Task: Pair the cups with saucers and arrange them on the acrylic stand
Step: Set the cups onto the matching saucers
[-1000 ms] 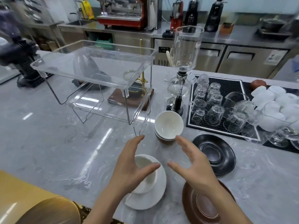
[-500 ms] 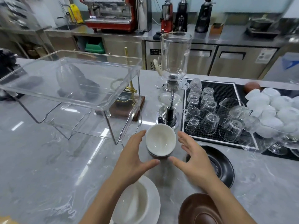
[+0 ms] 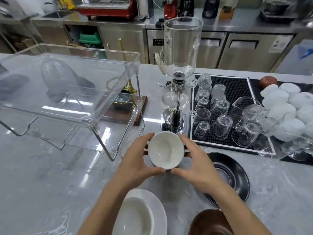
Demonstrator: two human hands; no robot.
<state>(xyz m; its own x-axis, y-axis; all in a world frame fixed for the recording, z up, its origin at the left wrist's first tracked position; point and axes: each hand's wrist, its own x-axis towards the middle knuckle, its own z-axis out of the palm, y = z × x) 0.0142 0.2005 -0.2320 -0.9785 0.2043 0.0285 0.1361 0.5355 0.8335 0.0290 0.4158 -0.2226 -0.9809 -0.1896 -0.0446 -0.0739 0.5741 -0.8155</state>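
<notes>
A stack of cups (image 3: 166, 150), white inside with a brown one underneath, stands in the middle of the grey counter. My left hand (image 3: 138, 160) and my right hand (image 3: 194, 161) wrap its two sides, fingers on the rim. A white cup (image 3: 135, 217) rests on a white saucer (image 3: 159, 209) near the bottom edge. A black saucer (image 3: 237, 177) lies at the right, a brown saucer (image 3: 208, 223) at the bottom right. The clear acrylic stand (image 3: 71, 85) sits at the left with nothing on it.
A glass siphon coffee maker (image 3: 179, 78) stands just behind the cup stack. A black mat (image 3: 237, 89) holds several upturned glasses, with white cups (image 3: 288, 106) at the far right. A wooden base with a brass post (image 3: 128, 106) sits behind the stand.
Both hands moved forward from above the white cup and saucer and closed around the cup stack. The view shifted closer to the stack.
</notes>
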